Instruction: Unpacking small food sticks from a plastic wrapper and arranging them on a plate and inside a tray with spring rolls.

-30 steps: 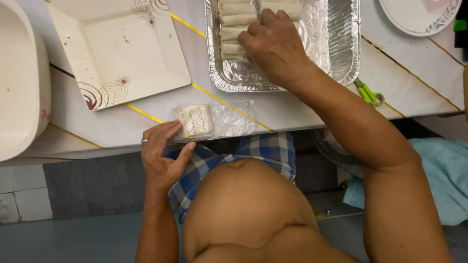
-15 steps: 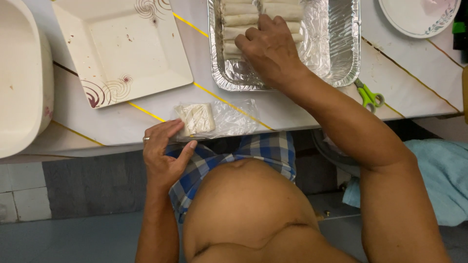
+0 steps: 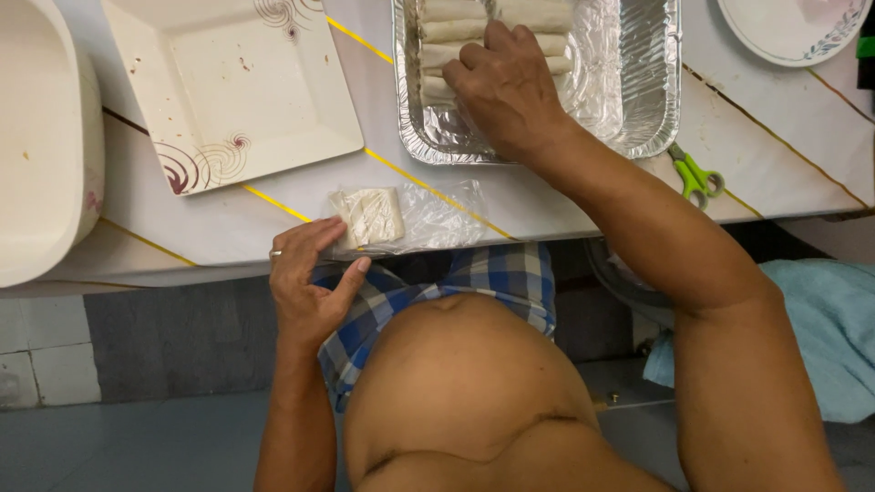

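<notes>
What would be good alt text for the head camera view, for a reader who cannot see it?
The right hand rests on pale rolled wrappers in a rectangular foil tray, while the left hand touches a clear plastic bag of square wrappers at the table's edge. An empty square cream plate lies beside the tray.

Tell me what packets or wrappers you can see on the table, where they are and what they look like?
Clear plastic bag: flat at the table's near edge, see-through and crinkly, holding a pale square stack of wrappers; the left hand touches its corner.
Foil tray: farther back, shiny silver rectangle with pale rolls lined up inside; the right hand rests on them.
No labels, signs or screens show.
</notes>
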